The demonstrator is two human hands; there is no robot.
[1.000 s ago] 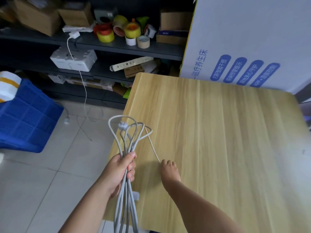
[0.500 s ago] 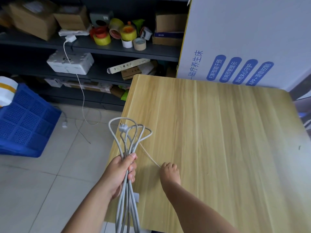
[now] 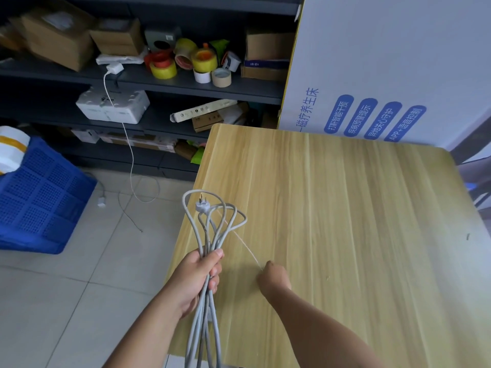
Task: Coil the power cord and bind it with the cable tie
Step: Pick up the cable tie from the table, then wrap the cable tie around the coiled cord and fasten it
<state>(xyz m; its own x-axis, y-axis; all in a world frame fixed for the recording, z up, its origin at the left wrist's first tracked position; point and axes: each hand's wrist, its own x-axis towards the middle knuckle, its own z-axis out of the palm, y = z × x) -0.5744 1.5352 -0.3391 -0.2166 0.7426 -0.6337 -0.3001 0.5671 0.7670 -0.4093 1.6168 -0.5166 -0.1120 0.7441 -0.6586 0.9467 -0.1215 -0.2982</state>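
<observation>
the fingers [image 3: 215, 273] and thumb of the left hand [image 3: 198, 277] are clenched round the grey power cord [image 3: 206, 235]. the cord is gathered into long loops that fan out above the fist and hang as a bundle below it, past the lower edge of view. the white plug [image 3: 202, 207] sits among the upper loops, prongs pointing up. a thin pale cable tie [image 3: 240, 241] runs taut from those loops down to the right hand [image 3: 273, 278], whose curled fingers pinch its near end, though the fingertips are turned under and mostly hidden. the loops hang over the left edge of a light wooden table [image 3: 358, 221], and whether the right hand touches the wood i cannot tell. a large white carton [image 3: 385, 57] with blue labels stands at the table's far side. left of the table is a pale tiled floor [image 3: 66, 293] with a blue crate [image 3: 39, 197]. beyond are dark shelves [image 3: 186, 83] holding tape rolls [image 3: 204, 59] and cardboard boxes [image 3: 58, 35], and a white charger lead [image 3: 127, 144] trails from them down to the tiles. both forearms reach in from the bottom, the left held upright at the table's edge, the right stretched low over the wood.
</observation>
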